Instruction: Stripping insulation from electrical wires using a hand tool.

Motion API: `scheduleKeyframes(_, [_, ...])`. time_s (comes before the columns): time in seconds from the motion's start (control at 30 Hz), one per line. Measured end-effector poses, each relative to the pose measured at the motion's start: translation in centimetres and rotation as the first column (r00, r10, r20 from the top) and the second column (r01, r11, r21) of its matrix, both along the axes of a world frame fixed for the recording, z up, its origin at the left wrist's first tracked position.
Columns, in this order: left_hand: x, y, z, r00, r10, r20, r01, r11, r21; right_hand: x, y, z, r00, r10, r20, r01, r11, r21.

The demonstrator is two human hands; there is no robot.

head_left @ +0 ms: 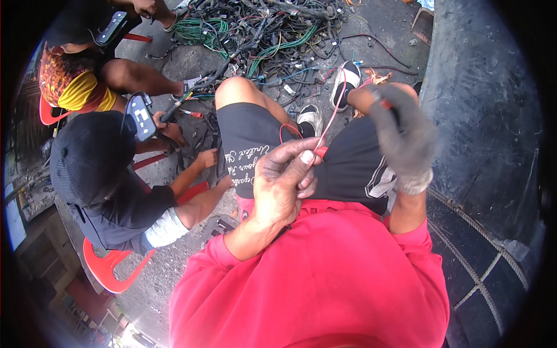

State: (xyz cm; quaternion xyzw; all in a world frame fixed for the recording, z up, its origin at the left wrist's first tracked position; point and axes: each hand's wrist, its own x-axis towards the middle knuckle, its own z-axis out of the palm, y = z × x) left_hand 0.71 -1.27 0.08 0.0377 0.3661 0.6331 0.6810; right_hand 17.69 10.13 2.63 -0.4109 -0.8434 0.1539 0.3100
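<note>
The ground (152, 298) is grey and gritty under daylight. A red chair (106, 279) stands at lower left, with another red chair (47, 114) farther up near the left rim. A large, dark, scuffed surface (481, 122) fills the right side, with ropes (477, 283) slanting across its lower part. The left edge is dim and bent; its pale panel (15, 221) may be a window or a sheet. A bright glare (131, 336) shows at bottom left.

Grey ground (151, 296) beneath a tangled heap of black-and-green wires (261, 35).
</note>
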Motion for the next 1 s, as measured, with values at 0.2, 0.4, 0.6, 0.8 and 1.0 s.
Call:
scheduleKeyframes(0.2, [-0.5,0.4,0.3,0.997,-0.002,0.079,0.003,1.0,-0.007,0.9,0.2,1.0,0.963,-0.172,-0.206,0.11,0.953,-0.282])
scheduleKeyframes(0.4, [-0.4,0.9,0.3,0.996,-0.023,0.089,0.027,0.999,-0.038,-0.5,-1.4,1.2,0.949,0.199,-0.243,-0.284,0.875,-0.392])
scheduleKeyframes(0.6, [-0.6,1.1,0.5,0.996,-0.025,0.09,0.029,0.998,-0.049,-1.5,-1.2,0.6,0.919,0.273,-0.284,-0.356,0.886,-0.297])
scheduleKeyframes(0.8, [-0.8,0.9,0.0,0.994,-0.041,0.1,0.043,0.999,-0.011,-1.6,-1.1,0.9,0.923,0.28,-0.263,-0.355,0.885,-0.302])
scheduleKeyframes(1.0, [-0.7,0.7,-0.3,0.996,-0.039,0.08,0.039,0.999,-0.002,-1.7,-1.2,0.8,0.928,0.271,-0.255,-0.342,0.892,-0.296])
